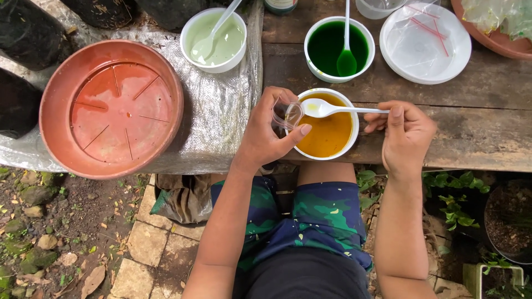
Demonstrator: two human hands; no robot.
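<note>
I see my right hand [407,135] pinching the white spoon [332,109] lying crosswise over the orange bowl [328,133] — my left hand [269,135] fingers curled round the clear cup [287,115] at its left rim.

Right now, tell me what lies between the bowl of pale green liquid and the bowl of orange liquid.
In the head view, the left hand holding a small clear plastic cup sits between the pale green bowl and the orange bowl, over woven plastic sheeting.
</note>
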